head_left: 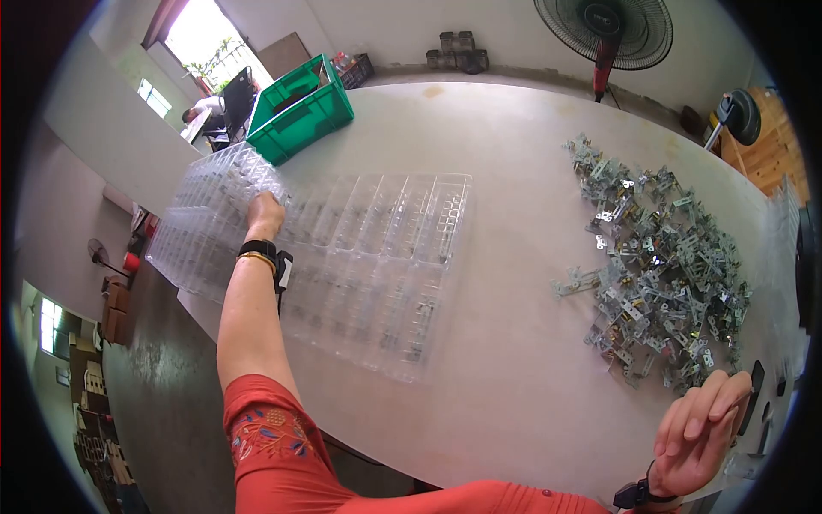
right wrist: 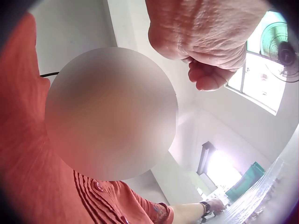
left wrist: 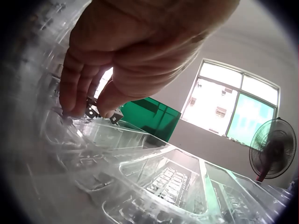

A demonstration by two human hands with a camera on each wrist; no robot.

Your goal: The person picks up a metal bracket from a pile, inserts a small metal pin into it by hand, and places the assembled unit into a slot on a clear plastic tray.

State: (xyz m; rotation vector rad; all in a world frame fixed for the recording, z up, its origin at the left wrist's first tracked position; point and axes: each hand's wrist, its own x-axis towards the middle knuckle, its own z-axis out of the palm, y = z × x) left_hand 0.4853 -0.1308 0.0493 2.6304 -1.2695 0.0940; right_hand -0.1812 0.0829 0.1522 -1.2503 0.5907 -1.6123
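Observation:
My left hand [head_left: 267, 216] reaches to the far end of a clear plastic compartment tray [head_left: 184, 214] at the table's left edge. In the left wrist view its thumb and fingertips pinch a small metal bracket [left wrist: 115, 116] low over the compartments. A second clear tray [head_left: 428, 267], with small metal parts in its long compartments, lies beside the first. My right hand [head_left: 698, 433] hovers at the near right with fingers loosely bent and nothing held. Just beyond it spreads a heap of metal brackets [head_left: 659, 265].
A green plastic crate [head_left: 300, 120] stands at the table's far left, behind the trays. A standing fan [head_left: 604, 34] is beyond the far edge. A stool with a round dark seat [head_left: 743, 117] is at the far right. Another person sits in the background at left.

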